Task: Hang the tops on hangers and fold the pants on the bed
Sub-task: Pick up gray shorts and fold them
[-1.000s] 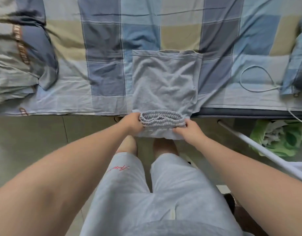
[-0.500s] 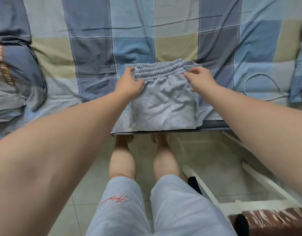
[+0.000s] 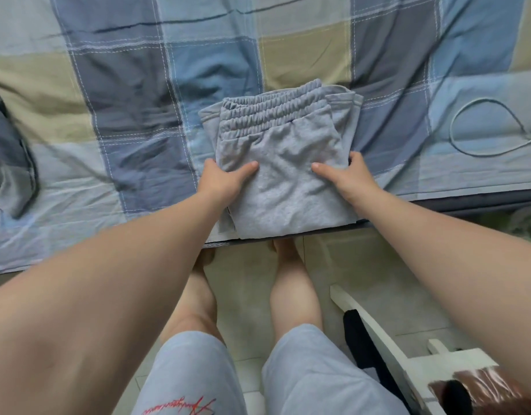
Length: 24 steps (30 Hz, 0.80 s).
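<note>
Grey sweatpants are lying folded at the near edge of the bed, centre frame; left hand and right hand are gripping their sides, thumbs on top; this fold is looking nearly done, while a dark garment at far left is waiting

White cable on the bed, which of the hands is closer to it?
Right. The right hand grips the edge of the grey pants nearest the cable; the left hand grips the opposite edge.
</note>
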Tool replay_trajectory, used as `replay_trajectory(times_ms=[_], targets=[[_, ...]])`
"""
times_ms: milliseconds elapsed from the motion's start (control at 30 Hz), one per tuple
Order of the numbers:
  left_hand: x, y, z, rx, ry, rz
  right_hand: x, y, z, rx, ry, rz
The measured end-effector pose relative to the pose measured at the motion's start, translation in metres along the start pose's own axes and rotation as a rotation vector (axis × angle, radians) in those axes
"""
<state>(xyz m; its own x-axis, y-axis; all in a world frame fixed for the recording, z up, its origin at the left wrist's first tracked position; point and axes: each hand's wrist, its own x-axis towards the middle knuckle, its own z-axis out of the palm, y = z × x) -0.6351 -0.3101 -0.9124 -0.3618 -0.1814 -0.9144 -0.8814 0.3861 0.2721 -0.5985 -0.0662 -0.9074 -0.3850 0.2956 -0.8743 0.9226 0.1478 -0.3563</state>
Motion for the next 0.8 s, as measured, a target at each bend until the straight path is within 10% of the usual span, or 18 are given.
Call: replay_trajectory(times_ms=[467, 800], targets=[[-0.116, 0.013, -0.136, 0.199, -0.302, -0.126, -0.191, -0.028, 0.033, 0.388, -0.180, 0.328], [-0.275, 0.020, -0.224, 0.177, -0.519, -0.059, -0.427, -0.084, 0.031, 0.751, 0.046, 0.128]])
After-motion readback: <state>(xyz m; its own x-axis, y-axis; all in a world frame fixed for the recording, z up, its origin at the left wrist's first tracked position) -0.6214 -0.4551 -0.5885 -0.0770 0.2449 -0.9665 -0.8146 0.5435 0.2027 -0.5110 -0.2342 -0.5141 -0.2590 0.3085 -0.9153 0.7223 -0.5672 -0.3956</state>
